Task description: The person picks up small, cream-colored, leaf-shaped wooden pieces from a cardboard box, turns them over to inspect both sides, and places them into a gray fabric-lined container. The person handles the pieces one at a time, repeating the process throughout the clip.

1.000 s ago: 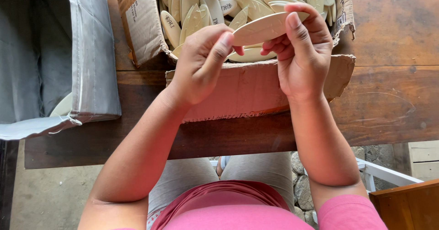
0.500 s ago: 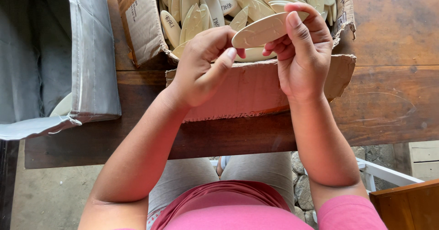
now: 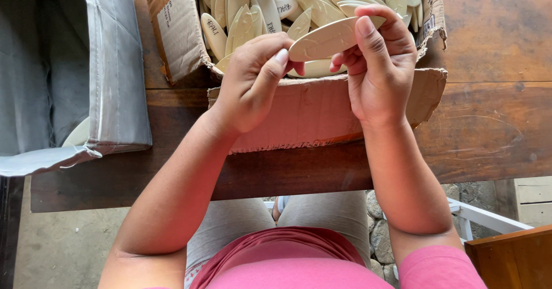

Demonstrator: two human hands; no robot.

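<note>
A pale, flat, leaf-shaped wooden piece (image 3: 329, 38) is held between both hands above an open cardboard box (image 3: 322, 108). My right hand (image 3: 380, 70) grips its right end with thumb and fingers. My left hand (image 3: 253, 82) pinches its left end with the fingertips. The box below is filled with several more pale leaf-shaped pieces (image 3: 241, 7), lying loosely heaped.
The box rests on a dark wooden table (image 3: 489, 122). A grey woven sack (image 3: 109, 76) lies at the left with a pale piece (image 3: 77, 134) showing under it. A wooden chair corner (image 3: 512, 257) and white frame (image 3: 483, 217) are at the lower right.
The left hand has come up to the piece's left end and now pinches it. The piece has tilted slightly, and the right hand has kept its grip.
</note>
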